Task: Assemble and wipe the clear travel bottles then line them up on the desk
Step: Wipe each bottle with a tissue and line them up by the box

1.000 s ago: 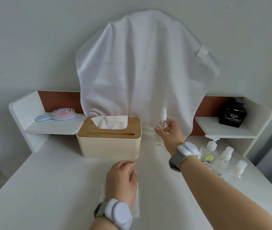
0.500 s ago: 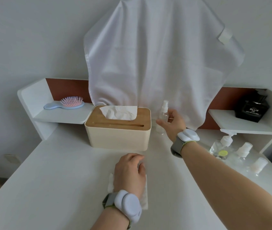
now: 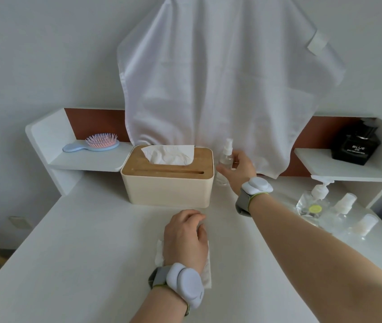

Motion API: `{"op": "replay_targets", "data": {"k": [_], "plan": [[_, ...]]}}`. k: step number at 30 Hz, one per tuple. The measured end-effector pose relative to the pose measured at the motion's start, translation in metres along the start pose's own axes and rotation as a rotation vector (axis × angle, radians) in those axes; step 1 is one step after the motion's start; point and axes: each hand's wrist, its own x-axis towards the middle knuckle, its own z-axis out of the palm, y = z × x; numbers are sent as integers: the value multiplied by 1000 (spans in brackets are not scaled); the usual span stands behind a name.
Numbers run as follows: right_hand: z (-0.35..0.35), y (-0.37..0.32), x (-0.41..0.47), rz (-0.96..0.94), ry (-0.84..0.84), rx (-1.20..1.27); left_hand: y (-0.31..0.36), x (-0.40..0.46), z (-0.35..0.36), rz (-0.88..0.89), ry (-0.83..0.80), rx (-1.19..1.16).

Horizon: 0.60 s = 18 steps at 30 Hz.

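Reaching right hand [image 3: 240, 169]: fingers loosely spread beside spray bottle [image 3: 225, 159]; grip or bare touch, couldn't tell.
Left hand [image 3: 185, 236]: lay flat, pressed tissue [image 3: 205, 273] to desk [image 3: 80, 241].
Bottle spot: upright at 12 o'clock of left hand, just right of tissue box [image 3: 166, 180].
Others: three bottles [image 3: 313, 203] at 3 o'clock.
Risk: light, narrow bottle likely tipped if nudged on release.

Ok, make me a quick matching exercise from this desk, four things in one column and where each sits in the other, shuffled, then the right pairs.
Things:
1. hairbrush
2. black perfume bottle
3. tissue
4. clear spray bottle

Places:
A. flat on the desk under the left hand
B. left shelf
C. beside the tissue box, at the right hand
D. right shelf

Pairs: 1-B, 2-D, 3-A, 4-C
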Motion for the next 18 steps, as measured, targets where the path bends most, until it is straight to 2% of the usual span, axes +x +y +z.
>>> {"op": "replay_targets", "data": {"k": [8,13,18], "plan": [[-3,-2,-7,34,-13,-50,0,-1,-1,27,12,11],[-20,-2,-37,103,25,30,4,-2,-3,69,31,31],[-53,-9,-77,37,44,25,4,-1,-5,160,81,25]]}}
